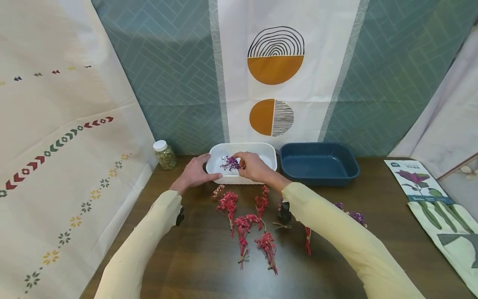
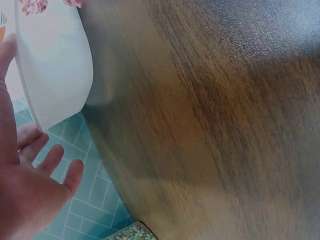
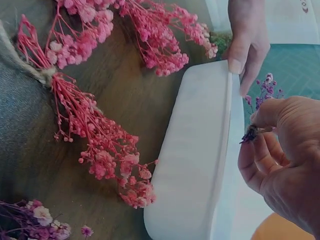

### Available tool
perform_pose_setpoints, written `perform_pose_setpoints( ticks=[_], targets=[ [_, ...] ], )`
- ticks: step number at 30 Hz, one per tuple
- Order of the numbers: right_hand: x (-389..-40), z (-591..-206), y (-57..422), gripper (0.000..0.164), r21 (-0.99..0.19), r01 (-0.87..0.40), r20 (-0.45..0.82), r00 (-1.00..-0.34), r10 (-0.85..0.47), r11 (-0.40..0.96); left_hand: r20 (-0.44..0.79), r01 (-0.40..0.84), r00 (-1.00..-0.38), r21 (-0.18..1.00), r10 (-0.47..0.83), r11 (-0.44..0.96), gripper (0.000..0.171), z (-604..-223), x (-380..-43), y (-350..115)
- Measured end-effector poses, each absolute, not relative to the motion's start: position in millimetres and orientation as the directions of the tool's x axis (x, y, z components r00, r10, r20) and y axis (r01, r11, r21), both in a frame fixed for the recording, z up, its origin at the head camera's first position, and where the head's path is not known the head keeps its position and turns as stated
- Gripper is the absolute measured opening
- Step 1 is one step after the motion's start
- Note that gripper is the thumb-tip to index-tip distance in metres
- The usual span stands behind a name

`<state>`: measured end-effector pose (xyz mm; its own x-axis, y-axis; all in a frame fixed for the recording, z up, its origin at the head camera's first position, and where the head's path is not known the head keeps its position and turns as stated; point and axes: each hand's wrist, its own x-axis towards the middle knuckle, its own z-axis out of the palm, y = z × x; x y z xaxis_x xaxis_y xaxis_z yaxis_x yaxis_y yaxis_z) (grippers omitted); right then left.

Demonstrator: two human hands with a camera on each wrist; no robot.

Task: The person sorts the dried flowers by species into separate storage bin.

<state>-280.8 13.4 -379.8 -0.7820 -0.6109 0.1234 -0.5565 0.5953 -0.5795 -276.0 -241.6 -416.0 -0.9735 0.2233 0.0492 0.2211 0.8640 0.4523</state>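
Over the white rectangular dish [image 1: 242, 180], my right hand [image 1: 254, 167] pinches a small bunch of purple dried flowers [image 1: 230, 163] by its tied stems. The blossoms point left, and in the right wrist view the short stem ends [image 3: 250, 134] show at the fingertips. My left hand [image 1: 196, 171] holds the dish's left end, thumb along the front rim and index finger toward the back corner. Its other fingers [image 2: 52, 160] hang loosely outside the wall. Bunches of pink dried flowers [image 1: 228, 203] lie on the table in front of the dish.
A navy blue dish [image 1: 319, 181] stands just right of the white one. At the left is a white-capped jar [image 1: 167, 158] of green bits. More purple flowers [image 1: 356, 216] lie partly under the right sleeve. A flower-printed packet [image 1: 418, 180] and a patterned cloth [image 1: 448, 232] are at the right.
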Motion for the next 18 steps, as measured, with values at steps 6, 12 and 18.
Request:
perform_pose_setpoints(
  ticks=[6,12,18],
  targets=[
    [-291,-383,11,0.050,-0.571,-0.547,0.114,-0.791,-0.601,0.612,0.049,0.209,-0.977,0.449,0.209,0.869,0.102,-415,-275,-241],
    [-300,-389,8,0.049,-0.579,-0.521,0.073,-0.799,-0.597,0.627,0.028,0.195,-0.978,0.462,0.206,0.865,0.102,-416,-275,-240],
    [-306,-393,3,0.049,-0.575,-0.503,0.024,-0.799,-0.601,0.645,0.031,0.192,-0.979,0.462,0.201,0.866,0.102,-417,-276,-239]
  ],
)
